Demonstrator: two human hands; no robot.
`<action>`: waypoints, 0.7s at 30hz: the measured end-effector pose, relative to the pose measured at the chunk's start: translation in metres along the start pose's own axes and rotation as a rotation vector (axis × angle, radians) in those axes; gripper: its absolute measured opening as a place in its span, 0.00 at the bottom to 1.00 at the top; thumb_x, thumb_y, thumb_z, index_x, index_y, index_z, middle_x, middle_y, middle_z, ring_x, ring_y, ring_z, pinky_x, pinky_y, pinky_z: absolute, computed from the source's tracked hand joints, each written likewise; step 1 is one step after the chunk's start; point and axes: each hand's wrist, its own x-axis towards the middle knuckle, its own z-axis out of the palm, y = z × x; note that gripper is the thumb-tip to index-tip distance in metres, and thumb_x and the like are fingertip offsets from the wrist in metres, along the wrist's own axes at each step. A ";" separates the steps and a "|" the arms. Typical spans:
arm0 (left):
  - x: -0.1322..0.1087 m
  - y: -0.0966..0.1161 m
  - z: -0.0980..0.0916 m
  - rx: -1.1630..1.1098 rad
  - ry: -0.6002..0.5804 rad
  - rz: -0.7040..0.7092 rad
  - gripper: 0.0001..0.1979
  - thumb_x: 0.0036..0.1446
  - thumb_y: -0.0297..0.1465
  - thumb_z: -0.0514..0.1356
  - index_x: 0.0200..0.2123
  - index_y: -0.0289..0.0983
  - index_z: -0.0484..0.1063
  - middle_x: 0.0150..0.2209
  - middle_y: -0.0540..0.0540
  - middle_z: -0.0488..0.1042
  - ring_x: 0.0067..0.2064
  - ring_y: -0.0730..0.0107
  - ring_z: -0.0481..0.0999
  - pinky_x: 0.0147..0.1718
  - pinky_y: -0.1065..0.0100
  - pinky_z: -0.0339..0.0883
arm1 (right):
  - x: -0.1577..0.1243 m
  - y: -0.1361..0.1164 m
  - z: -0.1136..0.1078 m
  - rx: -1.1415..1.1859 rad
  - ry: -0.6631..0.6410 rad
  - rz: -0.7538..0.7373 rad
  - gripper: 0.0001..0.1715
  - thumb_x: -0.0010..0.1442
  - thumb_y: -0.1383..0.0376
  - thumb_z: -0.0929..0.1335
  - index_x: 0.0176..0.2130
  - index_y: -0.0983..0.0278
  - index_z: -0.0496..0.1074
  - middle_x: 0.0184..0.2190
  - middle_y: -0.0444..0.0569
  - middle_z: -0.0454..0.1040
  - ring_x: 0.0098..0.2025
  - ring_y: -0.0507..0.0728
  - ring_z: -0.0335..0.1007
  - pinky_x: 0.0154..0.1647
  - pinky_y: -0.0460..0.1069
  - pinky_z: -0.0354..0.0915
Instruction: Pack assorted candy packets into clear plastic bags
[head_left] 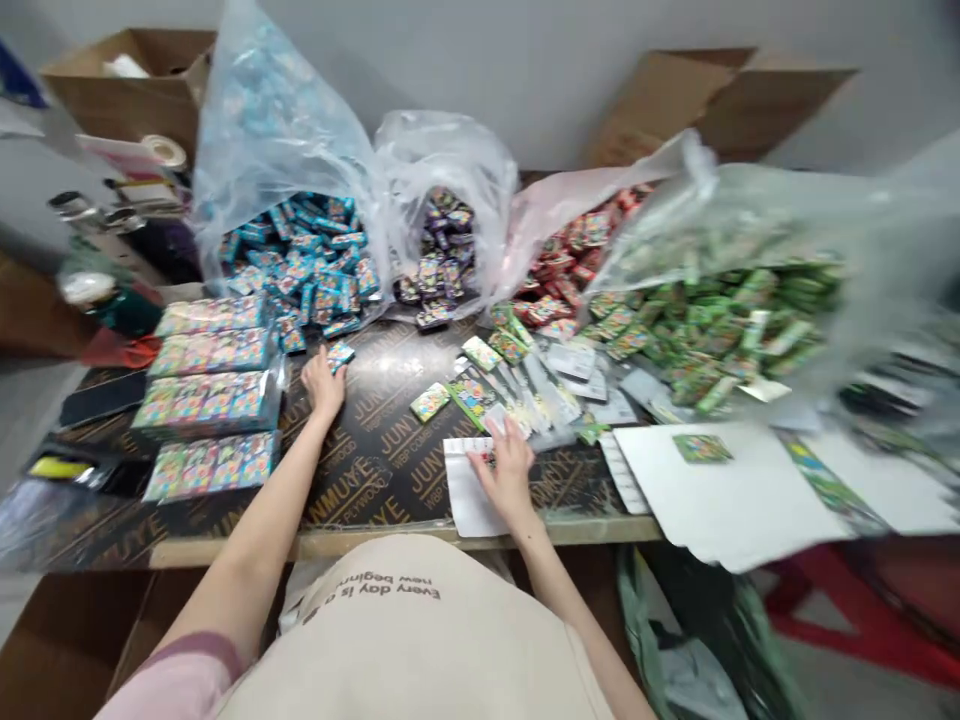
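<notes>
My left hand (325, 388) is at the near edge of the blue pile, its thumb and fingers closed against a small blue printed pack (341, 355). My right hand (510, 468) lies over a white printed sheet (471, 500) at the table's front edge, thumb and fingers apart. Its fingertips touch a pale piece (496, 417), too blurred to name. Just beyond are a green printed packet (471, 395), a small green pack (430, 402) and several clear-and-green sleeves (536, 390).
Plastic bags spill blue packs (307, 260), dark purple packs (442, 250), red packs (574, 255) and green packs (720, 325) along the back. Wrapped bundles (210, 395) stand at left. White sheets (720, 490) overhang the front right edge. Cartons (127, 95) stand behind.
</notes>
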 end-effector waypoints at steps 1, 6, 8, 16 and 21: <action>-0.001 -0.002 0.003 0.016 -0.006 0.034 0.32 0.57 0.36 0.56 0.61 0.26 0.56 0.54 0.28 0.66 0.58 0.44 0.61 0.57 0.50 0.52 | 0.000 0.001 -0.002 -0.005 -0.011 0.016 0.30 0.62 0.54 0.62 0.60 0.60 0.60 0.63 0.62 0.55 0.65 0.68 0.50 0.58 0.65 0.52; -0.004 -0.007 0.013 0.020 -0.032 0.306 0.31 0.59 0.39 0.53 0.62 0.31 0.57 0.54 0.31 0.66 0.57 0.48 0.63 0.57 0.53 0.54 | 0.011 0.028 -0.013 -0.033 0.003 0.143 0.25 0.60 0.58 0.63 0.56 0.62 0.67 0.62 0.60 0.57 0.64 0.68 0.50 0.58 0.64 0.53; -0.005 -0.005 0.015 0.045 -0.083 0.431 0.26 0.61 0.37 0.51 0.61 0.34 0.60 0.58 0.34 0.65 0.60 0.49 0.59 0.60 0.52 0.50 | 0.022 0.042 -0.018 -0.036 0.033 0.208 0.24 0.60 0.58 0.64 0.54 0.62 0.68 0.58 0.60 0.62 0.60 0.67 0.56 0.56 0.63 0.55; -0.007 0.006 0.016 0.125 0.027 0.258 0.25 0.61 0.30 0.48 0.60 0.30 0.60 0.65 0.29 0.52 0.65 0.46 0.53 0.60 0.49 0.51 | 0.087 0.037 -0.005 -0.255 -0.203 0.168 0.47 0.45 0.46 0.74 0.58 0.62 0.62 0.46 0.60 0.67 0.49 0.68 0.62 0.47 0.60 0.57; -0.006 0.005 0.014 0.095 0.017 0.234 0.23 0.60 0.30 0.50 0.58 0.30 0.63 0.62 0.30 0.57 0.63 0.48 0.56 0.60 0.50 0.51 | 0.120 0.034 0.002 -0.344 -0.283 0.213 0.47 0.43 0.46 0.75 0.53 0.67 0.61 0.44 0.61 0.68 0.48 0.68 0.62 0.47 0.60 0.54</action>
